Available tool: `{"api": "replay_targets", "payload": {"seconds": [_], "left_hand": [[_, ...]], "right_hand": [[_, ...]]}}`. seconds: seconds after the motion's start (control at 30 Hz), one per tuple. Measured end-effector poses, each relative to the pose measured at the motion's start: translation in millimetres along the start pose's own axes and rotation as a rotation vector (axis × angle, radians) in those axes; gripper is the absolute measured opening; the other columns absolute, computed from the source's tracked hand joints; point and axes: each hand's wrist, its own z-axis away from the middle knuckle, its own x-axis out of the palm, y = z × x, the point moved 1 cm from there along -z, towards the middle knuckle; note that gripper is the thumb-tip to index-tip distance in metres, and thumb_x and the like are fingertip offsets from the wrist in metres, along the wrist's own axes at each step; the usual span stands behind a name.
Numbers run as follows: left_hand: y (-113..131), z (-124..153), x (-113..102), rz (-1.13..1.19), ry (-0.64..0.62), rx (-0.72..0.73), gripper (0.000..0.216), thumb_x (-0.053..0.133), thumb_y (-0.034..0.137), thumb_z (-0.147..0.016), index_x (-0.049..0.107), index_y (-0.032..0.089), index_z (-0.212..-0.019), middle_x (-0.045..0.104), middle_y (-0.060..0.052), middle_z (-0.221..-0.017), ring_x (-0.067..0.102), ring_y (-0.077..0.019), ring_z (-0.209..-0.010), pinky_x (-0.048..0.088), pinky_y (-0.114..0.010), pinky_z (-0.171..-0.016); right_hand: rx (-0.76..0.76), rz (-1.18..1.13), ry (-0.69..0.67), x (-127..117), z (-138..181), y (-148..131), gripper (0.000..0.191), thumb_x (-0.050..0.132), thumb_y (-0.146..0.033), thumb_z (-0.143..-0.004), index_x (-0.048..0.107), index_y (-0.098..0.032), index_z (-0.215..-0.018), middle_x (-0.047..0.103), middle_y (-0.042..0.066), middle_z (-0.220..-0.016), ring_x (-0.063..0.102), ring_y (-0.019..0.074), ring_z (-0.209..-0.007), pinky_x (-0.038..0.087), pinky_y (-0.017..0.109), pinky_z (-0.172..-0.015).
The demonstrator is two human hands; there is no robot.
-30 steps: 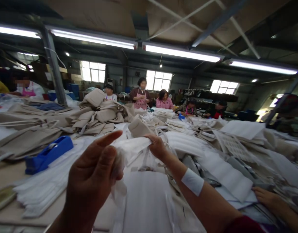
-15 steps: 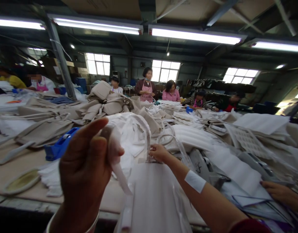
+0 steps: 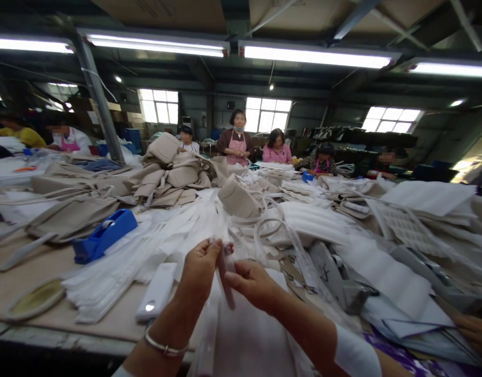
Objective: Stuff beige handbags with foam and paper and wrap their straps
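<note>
My left hand (image 3: 199, 269) and my right hand (image 3: 252, 283) meet low in the middle of the view. Both pinch the top of a thin clear plastic strip (image 3: 225, 277) that hangs down between them. Below the hands lies a white flat bag (image 3: 249, 335) on the table. A silver bangle sits on my left wrist and a white plaster on my right forearm. A white flat object (image 3: 157, 290) lies just left of my left hand.
A blue tape dispenser (image 3: 103, 235) stands on the wooden table (image 3: 36, 267) at left, beside stacked white sheets (image 3: 107, 277). Beige bags (image 3: 166, 178) pile up behind. White and clear packaging (image 3: 382, 251) covers the right. Several people work along the far side; another person's hand (image 3: 474, 330) shows at right.
My left hand has dropped from close to the camera down to the table and joined my right hand, which drew back toward me. Both now pinch the strip together.
</note>
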Motion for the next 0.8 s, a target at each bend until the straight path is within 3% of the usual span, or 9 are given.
{"api": "replay_targets", "payload": {"seconds": [0.1, 0.23, 0.33, 0.43, 0.57, 0.67, 0.8], "left_hand": [[-2, 7, 3, 0.061, -0.042, -0.042, 0.033, 0.072, 0.045, -0.076, 0.066, 0.014, -0.087, 0.073, -0.006, -0.081, 0.067, -0.0172, -0.072, 0.053, -0.026, -0.068], [-4, 13, -4, 0.253, -0.202, -0.221, 0.044, 0.065, 0.056, -0.079, 0.067, 0.012, -0.083, 0.072, -0.010, -0.079, 0.068, -0.0202, -0.072, 0.053, -0.029, -0.065], [-8, 16, -10, 0.343, -0.165, -0.338, 0.044, 0.066, 0.052, -0.079, 0.067, 0.009, -0.086, 0.072, -0.012, -0.078, 0.068, -0.0206, -0.072, 0.053, -0.030, -0.068], [-8, 16, -10, 0.329, -0.060, -0.233, 0.026, 0.073, 0.034, -0.076, 0.066, 0.011, -0.087, 0.070, -0.007, -0.071, 0.066, -0.0182, -0.067, 0.051, -0.029, -0.071], [-4, 17, -9, 0.244, -0.021, -0.124, 0.029, 0.070, 0.037, -0.079, 0.067, 0.013, -0.093, 0.071, -0.008, -0.077, 0.066, -0.0206, -0.075, 0.050, -0.032, -0.075], [-5, 27, -13, 0.049, -0.102, -0.114, 0.030, 0.071, 0.041, -0.078, 0.068, 0.013, -0.087, 0.066, -0.004, -0.070, 0.057, -0.0134, -0.063, 0.044, -0.024, -0.060], [-14, 29, -24, -0.045, -0.175, -0.163, 0.028, 0.076, 0.038, -0.073, 0.063, 0.013, -0.070, 0.043, 0.008, -0.046, 0.029, -0.0039, -0.043, 0.018, -0.019, -0.042]], "right_hand": [[0.222, -0.238, -0.011, 19, 7, -5, 0.032, 0.060, -0.044, -0.075, 0.061, -0.015, -0.062, 0.060, 0.001, -0.054, 0.048, 0.0110, -0.042, 0.036, 0.023, -0.042], [0.245, -0.307, -0.014, 23, 9, -7, 0.034, 0.062, -0.047, -0.070, 0.060, -0.015, -0.059, 0.059, 0.002, -0.050, 0.049, 0.0104, -0.037, 0.034, 0.021, -0.037], [0.279, -0.289, -0.078, 28, 17, 1, 0.039, 0.062, -0.050, -0.072, 0.061, -0.013, -0.060, 0.060, 0.003, -0.049, 0.050, 0.0109, -0.037, 0.032, 0.021, -0.036], [0.286, -0.214, -0.109, 32, 27, 19, 0.045, 0.059, -0.055, -0.077, 0.063, -0.012, -0.064, 0.061, 0.004, -0.050, 0.052, 0.0113, -0.039, 0.033, 0.021, -0.040], [0.280, -0.130, -0.189, 27, 33, 36, 0.046, 0.058, -0.058, -0.079, 0.062, -0.013, -0.068, 0.066, 0.006, -0.061, 0.060, 0.0136, -0.048, 0.035, 0.021, -0.044], [0.263, -0.082, -0.105, 21, 36, 28, 0.041, 0.056, -0.051, -0.081, 0.060, -0.014, -0.065, 0.062, 0.002, -0.057, 0.056, 0.0114, -0.043, 0.034, 0.022, -0.044], [0.214, 0.020, -0.056, 10, 30, 15, 0.033, 0.051, -0.036, -0.086, 0.060, -0.015, -0.062, 0.054, -0.001, -0.048, 0.050, 0.0102, -0.042, 0.035, 0.022, -0.046]]}}
